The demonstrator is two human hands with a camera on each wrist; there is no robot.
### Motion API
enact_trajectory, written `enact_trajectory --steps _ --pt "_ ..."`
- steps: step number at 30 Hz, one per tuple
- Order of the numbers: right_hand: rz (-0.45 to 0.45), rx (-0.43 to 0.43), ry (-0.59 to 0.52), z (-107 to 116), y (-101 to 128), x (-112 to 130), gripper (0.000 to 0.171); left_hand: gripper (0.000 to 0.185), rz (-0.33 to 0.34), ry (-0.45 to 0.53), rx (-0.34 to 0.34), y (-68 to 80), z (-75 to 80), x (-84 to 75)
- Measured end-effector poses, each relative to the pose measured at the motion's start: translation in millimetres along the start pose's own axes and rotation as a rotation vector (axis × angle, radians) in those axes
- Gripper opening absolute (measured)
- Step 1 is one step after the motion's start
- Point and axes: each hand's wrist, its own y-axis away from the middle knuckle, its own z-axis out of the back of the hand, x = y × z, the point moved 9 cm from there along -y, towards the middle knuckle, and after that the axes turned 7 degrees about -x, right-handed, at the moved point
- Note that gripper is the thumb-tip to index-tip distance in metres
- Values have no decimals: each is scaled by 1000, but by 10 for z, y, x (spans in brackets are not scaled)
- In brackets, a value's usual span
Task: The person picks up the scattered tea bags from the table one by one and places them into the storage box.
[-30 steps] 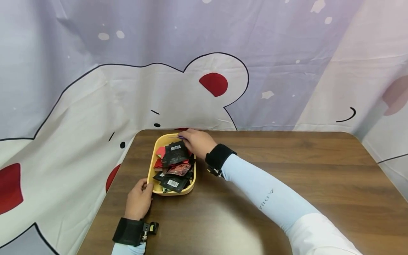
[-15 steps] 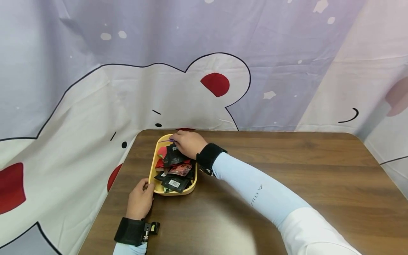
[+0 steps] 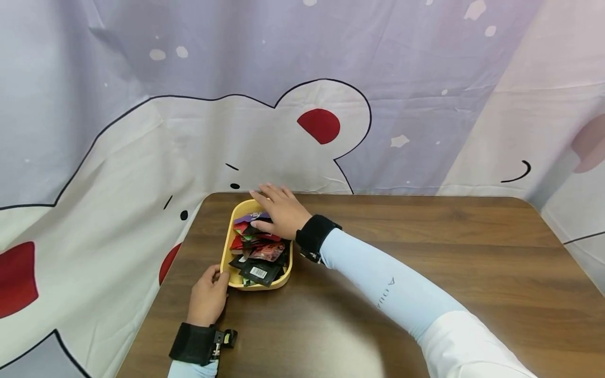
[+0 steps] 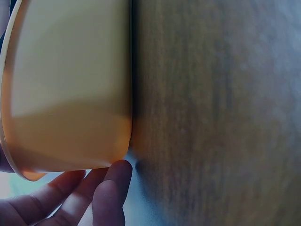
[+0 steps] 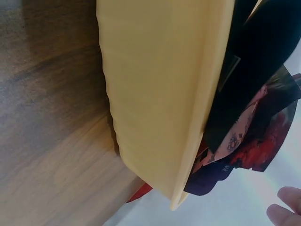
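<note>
Head view. Yellow tray [image 3: 226,252]: oblong, on the dark wooden surface [image 3: 425,247] near its far left corner, long axis running away from the person. Contents: a heap of small packets [image 3: 259,257], mostly black and red, one with a white barcode label at the near end; a purple packet [image 3: 252,216] on top at the far end. Right hand [image 3: 279,210]: lies over the far end of the tray, fingers straight and slightly spread, laid flat above the purple packet and the packets beside it; pinches nothing. Left hand [image 3: 208,296]: at the near left corner of the tray, fingers touching its outer wall, thumb at the rim. Black wrist straps on both arms; pale blue sleeve [image 3: 378,283] on the right arm. Backdrop: a hanging cloth [image 3: 142,131] printed with a cartoon animal, lilac above, white below, red patches.

Left wrist view. Tray outer wall [image 4: 70,84], close and blurred, standing on the surface [image 4: 216,113]. Fingers [image 4: 110,188] of the left hand lie loosely together, tips against the tray's lower corner.

Right wrist view. Tray wall and rim [image 5: 160,94] seen from outside; black and red packets [image 5: 249,136] jut over the rim. One fingertip [image 5: 284,209] of the right hand shows at the lower right corner, apart from the packets; the other fingers are out of frame.
</note>
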Motion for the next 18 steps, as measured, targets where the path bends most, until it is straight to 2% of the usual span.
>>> enact_trajectory --steps 6,13,18 --pt "-11 -15 -9 27 52 -36 73 40 -48 -4 -7 -9 19 -39" --pt "-22 -34 -41 54 167 -97 72 42 -39 -10 14 -9 20 -11" --pt "-39 -81 -62 124 342 -224 71 50 -34 -8 3 -21 29 28"
